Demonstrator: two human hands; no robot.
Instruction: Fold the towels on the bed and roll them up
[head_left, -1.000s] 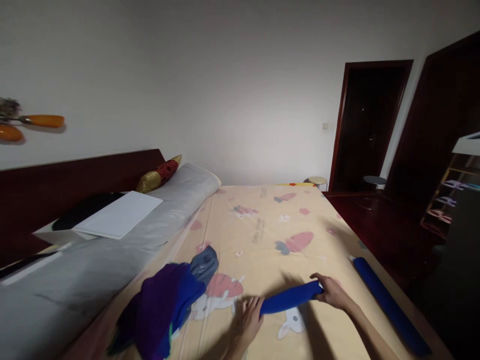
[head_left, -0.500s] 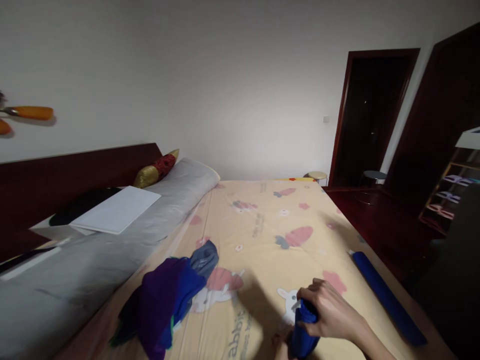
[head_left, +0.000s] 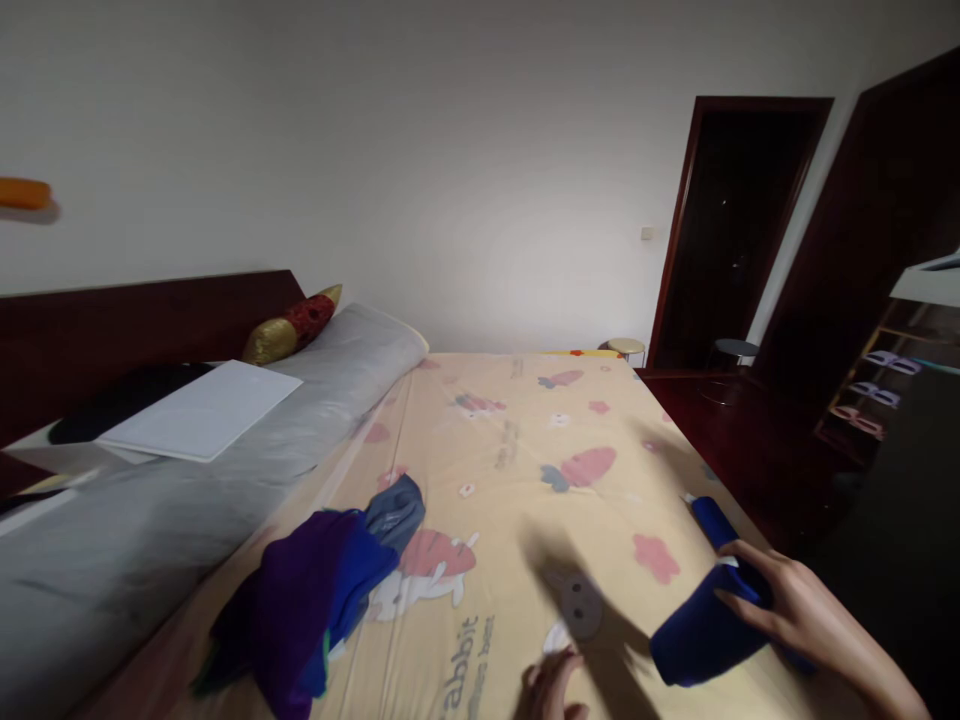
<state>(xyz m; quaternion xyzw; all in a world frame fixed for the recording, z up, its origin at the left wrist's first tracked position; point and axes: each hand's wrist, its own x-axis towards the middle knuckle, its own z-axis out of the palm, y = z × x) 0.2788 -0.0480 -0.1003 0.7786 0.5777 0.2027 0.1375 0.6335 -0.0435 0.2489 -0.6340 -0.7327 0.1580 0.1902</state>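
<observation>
My right hand (head_left: 799,608) grips a folded dark blue cloth (head_left: 697,635) and holds it just above the right edge of the bed. Behind it lies a long blue roll of cloth (head_left: 709,520) along that edge, partly hidden by the hand. My left hand (head_left: 551,690) shows only its fingertips at the bottom edge, resting near the yellow bedsheet (head_left: 525,470) with cartoon rabbits and carrots. A heap of purple, blue and grey clothes (head_left: 322,590) sits on the sheet to the left.
A grey rolled quilt (head_left: 225,470) runs along the dark wooden headboard (head_left: 150,320), with a white flat board (head_left: 202,410) and a red and gold cushion (head_left: 292,325) on it. A dark doorway (head_left: 727,230), two stools and a shelf stand to the right.
My right hand has carried the folded blue cloth from the middle of the bed over to the right edge by the blue roll. My left hand let go and dropped low.
</observation>
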